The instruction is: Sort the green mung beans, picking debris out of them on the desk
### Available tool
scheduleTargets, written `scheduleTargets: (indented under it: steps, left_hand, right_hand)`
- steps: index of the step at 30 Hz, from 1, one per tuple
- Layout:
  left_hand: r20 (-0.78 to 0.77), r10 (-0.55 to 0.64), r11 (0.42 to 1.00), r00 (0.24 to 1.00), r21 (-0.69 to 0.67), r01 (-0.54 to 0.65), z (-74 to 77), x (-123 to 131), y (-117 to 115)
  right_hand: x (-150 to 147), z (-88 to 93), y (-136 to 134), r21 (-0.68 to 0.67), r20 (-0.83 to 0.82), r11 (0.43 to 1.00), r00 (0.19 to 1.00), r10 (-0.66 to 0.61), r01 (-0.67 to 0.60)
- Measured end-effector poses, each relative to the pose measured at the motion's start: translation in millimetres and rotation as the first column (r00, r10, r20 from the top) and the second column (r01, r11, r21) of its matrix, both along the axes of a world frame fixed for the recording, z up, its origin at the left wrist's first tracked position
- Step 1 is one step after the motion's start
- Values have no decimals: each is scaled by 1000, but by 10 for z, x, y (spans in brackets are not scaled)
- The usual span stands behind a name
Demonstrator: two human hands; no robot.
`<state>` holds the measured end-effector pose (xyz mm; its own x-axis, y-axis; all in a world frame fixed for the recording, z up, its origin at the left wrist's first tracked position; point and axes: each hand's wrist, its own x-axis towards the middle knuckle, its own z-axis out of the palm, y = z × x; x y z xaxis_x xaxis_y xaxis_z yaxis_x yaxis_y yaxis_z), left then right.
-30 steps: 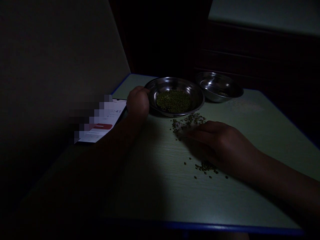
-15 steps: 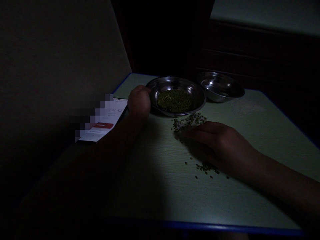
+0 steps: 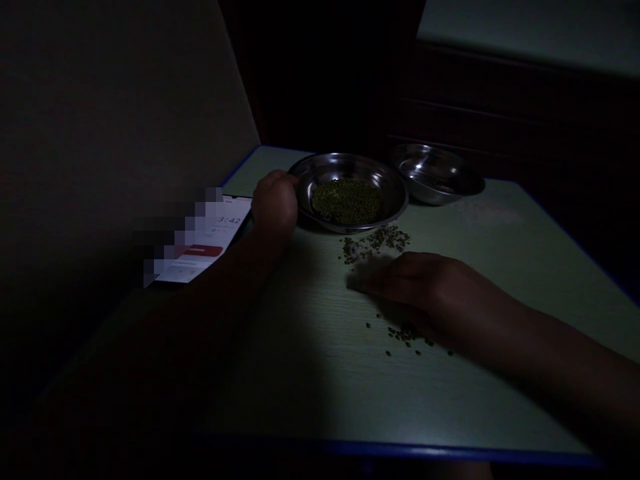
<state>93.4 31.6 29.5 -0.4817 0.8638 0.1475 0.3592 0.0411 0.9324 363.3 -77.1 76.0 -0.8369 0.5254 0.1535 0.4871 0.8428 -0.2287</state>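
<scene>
**Steel dish held at its rim, beans spread on a pale green counter**

Steel is the material of 2 shallow dishes seen near the far edge of the counter [image 3: 310, 360], a pale green wood-grain top with a blue border. The nearer dish [image 3: 395, 190] carries a flat heap of small green beans [image 3: 346, 200] in its middle. The second dish [image 3: 435, 175] is set just beside it, toward the far right corner, and its contents cannot be made out in the dim light.

The left hand [image 3: 274, 205] is closed over the left rim of the nearer dish; its grip is curled narrow and holds that rim. The forearm is laid across the counter toward the near left corner, mostly lost in shadow.

The right hand [image 3: 425, 290] is laid palm down in the middle of the counter, fingers [image 3: 370, 281] stretched flat and close together toward the left, blurred at the tips. Nothing is seen held in this grip; it is flat and pressed to the surface.

A loose patch of beans [image 3: 375, 241] is scattered between the nearer dish and the right hand, just beyond the fingers. A smaller scatter of beans [image 3: 407, 335] is seen at the near side of that hand, partly under its edge.

A phone [image 3: 205, 243] with a lit white screen and a red bar is propped at the left edge of the counter, beside the left wrist; part of it is pixelated.
</scene>
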Motion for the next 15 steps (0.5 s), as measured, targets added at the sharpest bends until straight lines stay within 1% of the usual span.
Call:
scheduleTargets:
  steps: [4, 7, 9, 11, 15]
  left_hand:
    - [-28, 3, 1000, 1000, 2, -3, -41, -42, 59]
    - [-39, -4, 1000, 999, 15, 5, -69, -64, 81]
    - [-10, 2, 999, 1000, 35, -1, -97, -78, 93]
    - [17, 3, 999, 1000, 45, -4, -132, -97, 111]
    - [26, -28, 999, 999, 42, 27, -182, -143, 151]
  right_hand:
    - [153, 108, -56, -148, -30, 987, 998, 59, -62]
    - [328, 154, -106, -243, -53, 969, 998, 30, -42]
    - [404, 199, -134, -254, -66, 967, 997, -33, 15]
    - [412, 249, -148, -227, -72, 970, 991, -109, 90]
    - [244, 285, -128, -139, -107, 966, 967, -233, 217]
